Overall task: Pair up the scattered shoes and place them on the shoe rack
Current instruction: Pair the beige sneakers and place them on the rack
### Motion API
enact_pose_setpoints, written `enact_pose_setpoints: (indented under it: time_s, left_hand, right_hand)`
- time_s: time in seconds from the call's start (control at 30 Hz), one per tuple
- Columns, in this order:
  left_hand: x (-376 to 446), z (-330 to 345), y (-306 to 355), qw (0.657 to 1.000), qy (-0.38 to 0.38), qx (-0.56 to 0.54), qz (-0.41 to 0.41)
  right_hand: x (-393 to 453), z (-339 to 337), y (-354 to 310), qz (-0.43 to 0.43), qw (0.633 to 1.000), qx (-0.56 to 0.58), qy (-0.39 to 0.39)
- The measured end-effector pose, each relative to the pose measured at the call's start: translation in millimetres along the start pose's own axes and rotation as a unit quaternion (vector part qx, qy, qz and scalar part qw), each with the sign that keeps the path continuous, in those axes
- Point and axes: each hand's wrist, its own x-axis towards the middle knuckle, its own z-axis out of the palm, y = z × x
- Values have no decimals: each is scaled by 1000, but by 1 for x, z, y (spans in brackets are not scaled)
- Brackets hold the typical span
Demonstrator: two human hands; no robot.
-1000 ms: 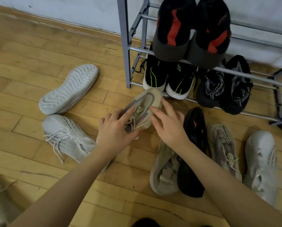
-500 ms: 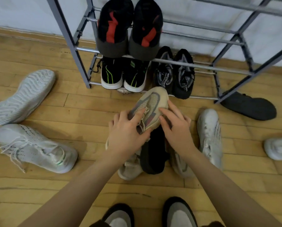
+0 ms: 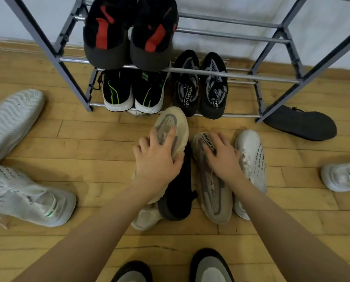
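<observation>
My left hand grips a beige mesh shoe from above, thumb round its right side, toe pointing at the grey shoe rack. My right hand lies on the matching beige shoe on the floor, fingers curled at its tongue and opening. A black shoe lies between the two beige shoes. On the rack stand a black-red pair, a black-green pair and a black-grey pair.
White shoes lie around: one sole-up at left, one below it, one beside my right hand, one at far right. A dark shoe lies by the rack's right leg. A pale shoe pokes out under the pile.
My right hand has left the first beige shoe and moved right onto the second beige shoe. My left hand still holds the first one, now alone.
</observation>
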Motion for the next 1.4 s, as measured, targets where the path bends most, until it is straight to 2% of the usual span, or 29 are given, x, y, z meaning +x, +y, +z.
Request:
enact_pose_setpoints:
  time_s: [0.13, 0.23, 0.43, 0.5, 0.6, 0.67, 0.87, 0.97, 1.1, 1.23, 1.33, 1.4]
  left_hand:
    - [21, 6, 4, 996, -17, 11, 82]
    - [34, 10, 1, 995, -42, -4, 89]
    - [30, 23, -4, 994, -43, 7, 95]
    - [32, 22, -3, 991, -24, 38, 123]
    - [38, 23, 0, 986, -33, 38, 160]
    - [39, 24, 1, 987, -39, 1, 157]
    - [32, 11, 3, 975, -26, -167, 147]
    - [25, -2, 2, 961, 19, -243, 133]
    - [22, -13, 0, 944, 58, -292, 141]
    - [24, -12, -7, 949, 59, -280, 132]
    - [21, -8, -12, 953, 63, -287, 79]
    - [22, -7, -13, 952, 64, -292, 73]
  right_hand:
    - [17, 10, 2, 15, 999, -20, -27]
    - [14, 16, 8, 15, 999, -19, -45]
    - [7, 25, 12, 5, 999, -40, -24]
    - [8, 25, 12, 2, 999, -34, -18]
    - [5, 20, 11, 0, 1000, -6, 20]
    - [0, 12, 9, -16, 998, 25, 56]
    - [-12, -26, -16, -168, 979, 64, 101]
    - [-13, -43, -30, -203, 968, 80, 126]
    - [-16, -47, -40, -248, 961, 85, 84]
    - [-15, -34, -40, -246, 966, 69, 38]
    - [-17, -22, -28, -198, 980, 28, 19]
    - [-21, -15, -13, -160, 987, 4, 6]
